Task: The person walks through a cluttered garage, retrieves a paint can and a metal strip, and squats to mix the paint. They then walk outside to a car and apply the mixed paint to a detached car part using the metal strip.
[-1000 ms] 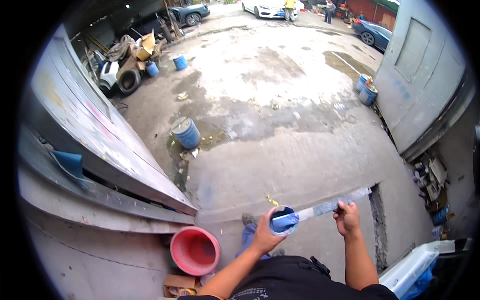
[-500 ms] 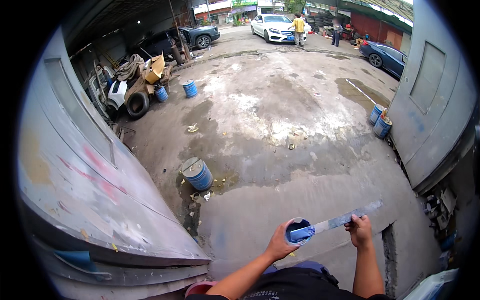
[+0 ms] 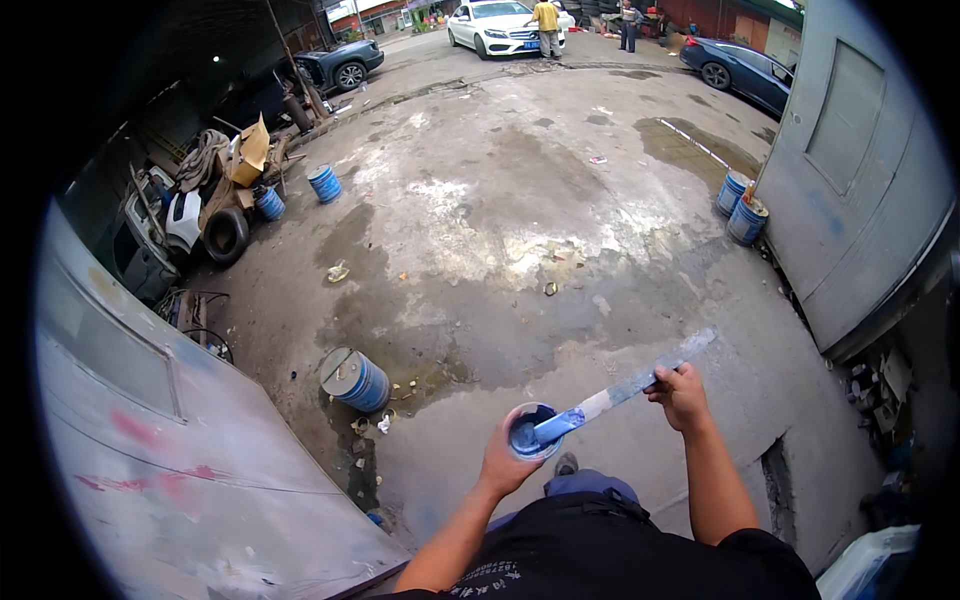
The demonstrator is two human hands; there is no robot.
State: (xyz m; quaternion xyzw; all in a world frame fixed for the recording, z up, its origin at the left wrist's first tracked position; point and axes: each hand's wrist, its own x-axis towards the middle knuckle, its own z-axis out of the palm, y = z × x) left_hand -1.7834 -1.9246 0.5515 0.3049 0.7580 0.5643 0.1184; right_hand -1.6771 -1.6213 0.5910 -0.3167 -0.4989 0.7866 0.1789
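My left hand (image 3: 503,463) is closed round the side of a small open cup of dark blue paint (image 3: 525,437), in front of my body. In my right hand (image 3: 682,395) is a long, flat mixing stick (image 3: 622,391), gripped at its upper part between thumb and fingers. The stick slants down to the left, and its blue-coated end reaches over the rim into the cup. Its far end, pale and paint-stained, sticks out past my right hand. Part of the cup is hidden behind my left fingers.
A blue drum (image 3: 356,380) with a grey lid stands ahead on the left. Metal doors (image 3: 200,440) flank me. Further off are more drums (image 3: 747,220), a tyre (image 3: 226,236), scrap, a white car (image 3: 505,28) and two people. A gap (image 3: 777,490) cuts the floor at right.
My view has shifted, so the surroundings sit further left and higher or lower. Both hands, still holding cup and stick, appear further left, and the stick slants more steeply. A shoe now shows below.
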